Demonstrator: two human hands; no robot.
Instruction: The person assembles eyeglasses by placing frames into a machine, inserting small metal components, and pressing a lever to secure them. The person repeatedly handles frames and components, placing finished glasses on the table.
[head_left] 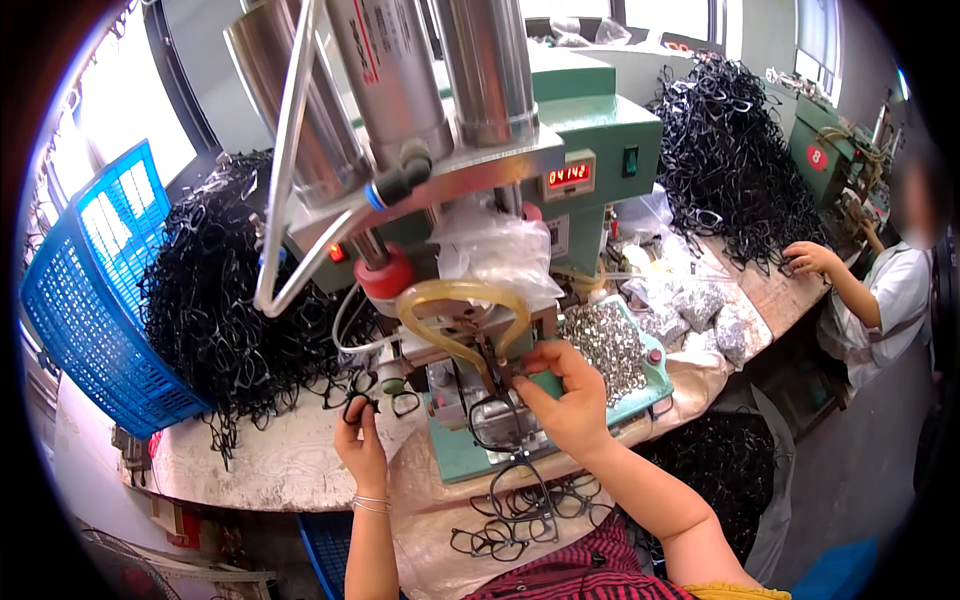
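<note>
**Two hands at a green press, black frames all round**

The tall green press machine with steel cylinders fills the centre, from twelve o'clock down to the middle. At nine o'clock a big heap of black plastic spectacle frames lies on the worn white worktable, with a blue plastic lattice crate leaning beside it. A second black heap sits at two o'clock, where another person's hand rests on its edge. A pile of small silver metal parts lies on the machine's green base, just right of centre.

At six o'clock the right hand pinches a black spectacle frame against the machine's bed, fingers closed on its top. At seven o'clock the left hand grips another black frame between thumb and fingers, raised above the table. More loose frames lie at six o'clock, on the cloth at the table's near edge.
</note>
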